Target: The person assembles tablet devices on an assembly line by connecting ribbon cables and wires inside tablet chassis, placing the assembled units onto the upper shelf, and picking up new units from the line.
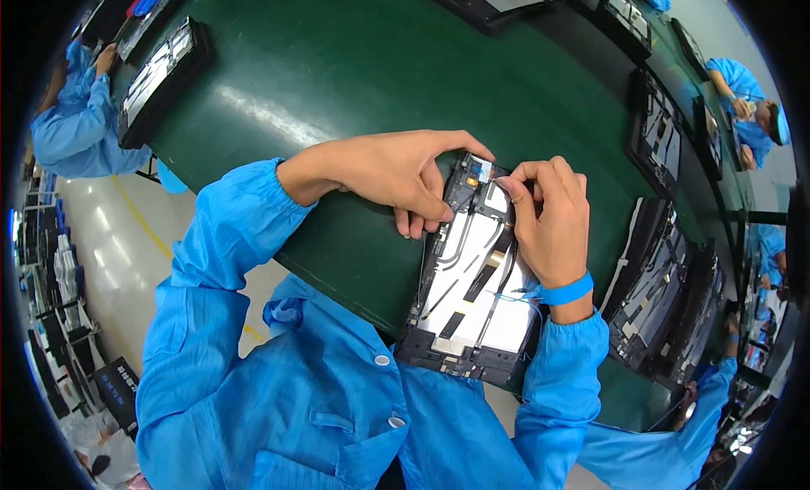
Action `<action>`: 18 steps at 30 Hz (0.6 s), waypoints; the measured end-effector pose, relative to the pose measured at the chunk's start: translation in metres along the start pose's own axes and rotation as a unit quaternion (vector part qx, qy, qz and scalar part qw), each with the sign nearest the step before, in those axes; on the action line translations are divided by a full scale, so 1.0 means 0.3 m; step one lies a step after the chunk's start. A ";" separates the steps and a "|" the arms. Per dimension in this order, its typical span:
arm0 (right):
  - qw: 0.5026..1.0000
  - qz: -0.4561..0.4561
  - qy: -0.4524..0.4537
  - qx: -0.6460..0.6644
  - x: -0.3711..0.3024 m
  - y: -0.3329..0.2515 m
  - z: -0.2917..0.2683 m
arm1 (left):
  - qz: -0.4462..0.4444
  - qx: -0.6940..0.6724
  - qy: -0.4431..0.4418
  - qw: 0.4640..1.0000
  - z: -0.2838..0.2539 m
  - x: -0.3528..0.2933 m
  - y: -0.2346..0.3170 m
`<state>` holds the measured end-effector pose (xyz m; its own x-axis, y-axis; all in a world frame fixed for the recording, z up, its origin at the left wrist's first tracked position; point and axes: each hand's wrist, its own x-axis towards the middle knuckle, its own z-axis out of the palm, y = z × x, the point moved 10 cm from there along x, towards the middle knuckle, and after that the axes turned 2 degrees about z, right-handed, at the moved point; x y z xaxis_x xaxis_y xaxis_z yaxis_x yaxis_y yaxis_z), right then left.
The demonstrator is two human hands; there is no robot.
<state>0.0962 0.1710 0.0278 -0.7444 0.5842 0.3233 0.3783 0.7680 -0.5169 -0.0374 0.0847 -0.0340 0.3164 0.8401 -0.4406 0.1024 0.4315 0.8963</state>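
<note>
An opened flat electronic device [472, 271], tablet-like with a black frame, bright white inner panel, cables and tapes, lies tilted over the table's near edge before me. My left hand [392, 176] holds its far left corner, thumb on the side and index finger stretched across the top edge. At the far right corner, my right hand [548, 216] is closed, with thumb and index fingertip pressed together by a small silvery part [496, 200]. Whatever is between those fingertips is hidden. A blue wrist strap [567, 290] with a thin wire circles my right wrist.
The green table [337, 85] curves around. Similar opened black devices stand at the right [645, 288], far right [658, 131], far edge [485, 1] and left [160, 81]. Blue-clad co-workers sit at the left [84, 110] and right [742, 94]. Racks [63, 296] line the left floor.
</note>
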 end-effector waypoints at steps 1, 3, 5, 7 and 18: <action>1.000 -0.012 0.007 0.000 0.000 -0.005 -0.003 | 0.000 -0.001 0.001 1.000 0.004 0.000 0.000; 1.000 -0.026 0.014 0.001 -0.004 -0.010 -0.010 | -0.005 -0.026 0.012 1.000 0.007 0.002 -0.003; 0.999 -0.041 0.019 -0.012 -0.008 -0.020 -0.026 | -0.005 -0.035 0.013 0.999 0.006 0.003 -0.010; 0.999 -0.040 0.006 0.006 -0.009 -0.018 -0.027 | -0.006 -0.045 0.013 0.999 0.008 0.003 -0.011; 0.974 0.004 -0.211 0.077 -0.011 0.007 0.013 | -0.018 -0.046 0.028 0.998 0.005 -0.007 -0.011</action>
<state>0.0973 0.1696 0.0225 -0.9143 0.4046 -0.0192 0.3217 0.6964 -0.6416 -0.0371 0.0810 -0.0359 0.2604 0.8397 -0.4765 0.0252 0.4875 0.8728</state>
